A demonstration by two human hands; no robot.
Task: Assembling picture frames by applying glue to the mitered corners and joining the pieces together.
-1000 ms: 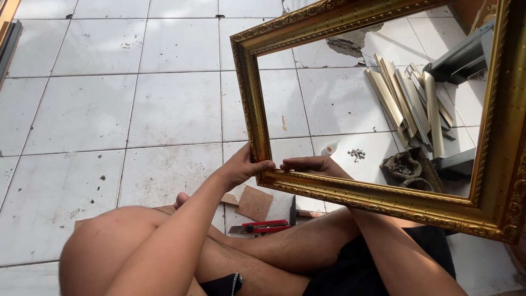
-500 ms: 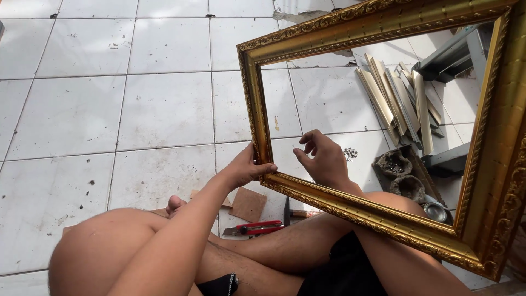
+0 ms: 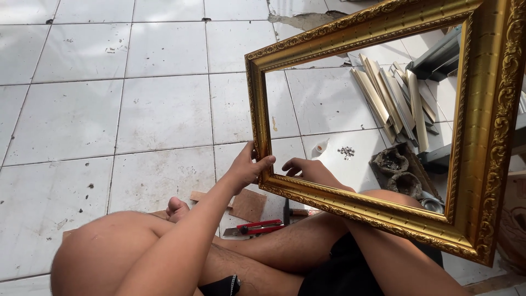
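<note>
An ornate gold picture frame (image 3: 383,129) is held tilted above the lap of a person seated on a white tiled floor (image 3: 109,109). Its lower left corner is gripped by the left hand (image 3: 249,167), fingers closed over the moulding. The right hand (image 3: 307,169) is seen through the frame's opening, loosely curled against the bottom rail's inner edge; whether it grips cannot be told. A red utility knife (image 3: 255,228) lies on the floor below.

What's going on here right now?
A person sits cross-legged on a white tiled floor, holding an ornate gold frame up off the ground. The left hand grips its lower left corner; the right hand reaches through the opening behind the bottom rail. A red cutter, a cardboard scrap and a pile of moulding offcuts lie nearby.
</note>
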